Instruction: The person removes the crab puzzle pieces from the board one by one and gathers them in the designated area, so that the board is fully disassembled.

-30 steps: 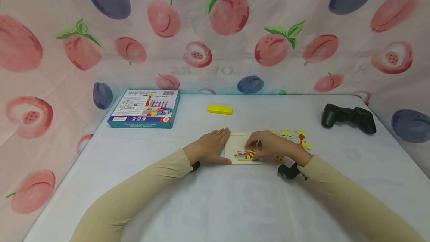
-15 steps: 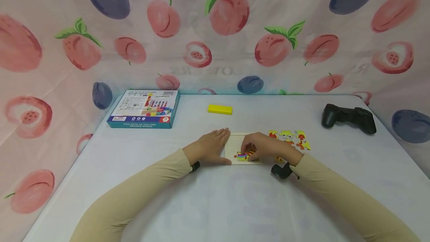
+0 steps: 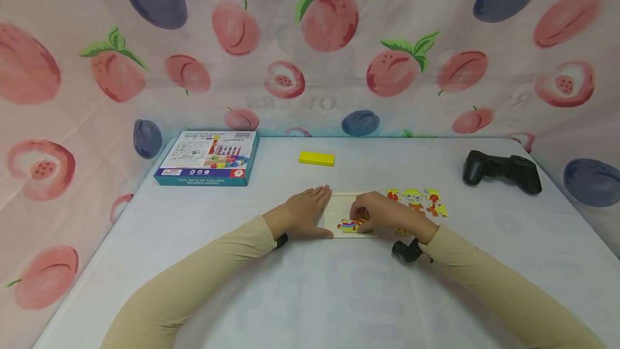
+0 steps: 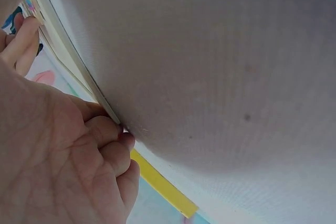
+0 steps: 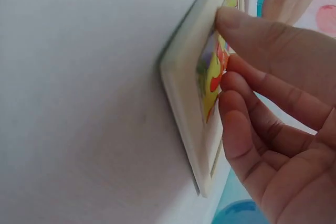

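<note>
A pale, rimmed puzzle board lies mid-table, with joined colourful puzzle pieces along its near side. My left hand rests at the board's left edge, thumb spread toward the near corner; the left wrist view has its fingertips touching the rim. Over the board, my right hand pinches a puzzle piece with thumb and fingertips, low among the joined pieces. The fingers partly cover that piece, and I cannot tell whether it is fully seated. Loose puzzle pieces lie right of the board, some hidden by the right hand.
Behind the board lies a yellow block. A teal-edged box sits at the back left, and a black game controller at the back right. A fruit-print cloth hangs behind the white table.
My right hand has shifted slightly left over the board, uncovering more loose pieces on the right. In the last half second it has barely moved. The left hand stays in place.
</note>
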A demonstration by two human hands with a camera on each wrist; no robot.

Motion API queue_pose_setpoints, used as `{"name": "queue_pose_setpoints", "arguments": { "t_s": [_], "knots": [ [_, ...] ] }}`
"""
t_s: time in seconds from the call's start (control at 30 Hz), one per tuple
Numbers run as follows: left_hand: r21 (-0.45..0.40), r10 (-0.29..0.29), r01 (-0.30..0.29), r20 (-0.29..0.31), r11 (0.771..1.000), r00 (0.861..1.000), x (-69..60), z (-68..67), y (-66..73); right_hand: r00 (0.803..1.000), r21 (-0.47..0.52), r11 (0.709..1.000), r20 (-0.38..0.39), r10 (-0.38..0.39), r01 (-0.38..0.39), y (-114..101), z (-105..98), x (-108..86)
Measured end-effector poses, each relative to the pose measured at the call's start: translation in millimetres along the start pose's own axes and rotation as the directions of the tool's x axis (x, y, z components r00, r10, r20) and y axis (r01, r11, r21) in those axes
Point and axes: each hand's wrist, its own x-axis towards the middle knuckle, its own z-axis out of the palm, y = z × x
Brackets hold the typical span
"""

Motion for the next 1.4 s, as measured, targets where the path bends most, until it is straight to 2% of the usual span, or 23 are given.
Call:
{"name": "queue_pose_setpoints", "arguments": {
  "t_s": [0.37,0.93,1.1,1.23,1.4],
  "knots": [
    [0.004,0.001,-0.001,-0.009,1.000,1.000,-0.2,1.5,-1.6,0.999,0.089,0.996,-0.039,0.006,-0.002,-1,5,-0.5],
    [0.016,0.000,0.001,-0.012,1.000,1.000,-0.1,0.4,-2.3,0.999,0.109,0.994,-0.040,-0.010,0.014,8,2,-4.1],
    [0.023,0.006,-0.006,-0.008,1.000,1.000,-0.3,0.3,-2.7,0.997,0.127,0.991,-0.056,-0.043,0.050,11,2,-5.2],
    [0.024,0.010,-0.010,-0.002,1.000,1.000,0.5,1.1,-2.5,0.993,0.137,0.986,-0.084,-0.079,0.090,17,0,-11.1],
    [0.029,0.016,-0.016,0.003,0.999,1.000,1.5,2.6,-2.7,0.990,0.134,0.986,-0.117,-0.079,0.094,27,-11,-32.2]
  ]
}}
